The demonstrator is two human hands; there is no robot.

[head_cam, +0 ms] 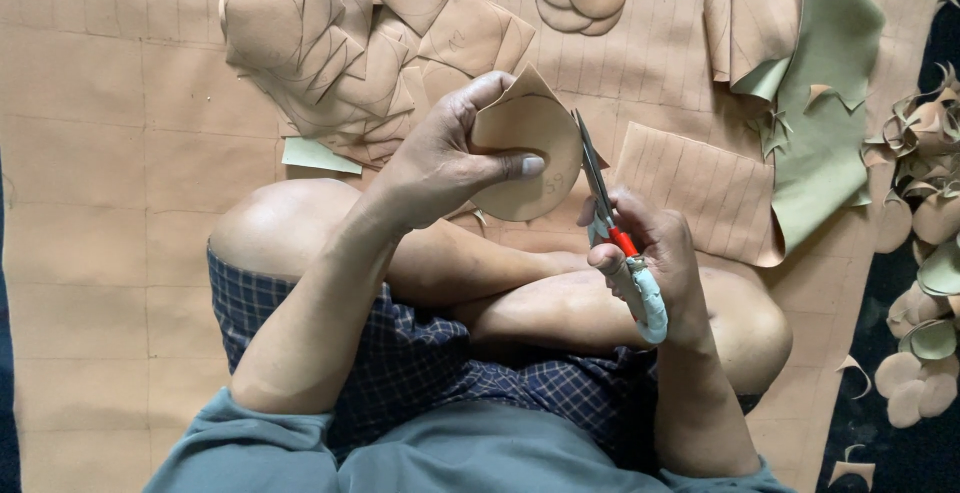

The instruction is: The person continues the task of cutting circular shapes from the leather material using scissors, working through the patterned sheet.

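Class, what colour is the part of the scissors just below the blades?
Red, on the scissors in the right hand; head view.

One scissors (600, 188), one held tan piece (530, 153), two hands, many cut pieces.

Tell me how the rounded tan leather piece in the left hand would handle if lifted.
The rounded tan leather piece probably flexes: its top corner bends under the left hand. It seems light, held by fingertips alone. Being flat, it likely won't roll.

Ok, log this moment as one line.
left hand: holds tan leather piece | right hand: grips scissors, blades at piece's right edge | cut pieces pile: beyond hands
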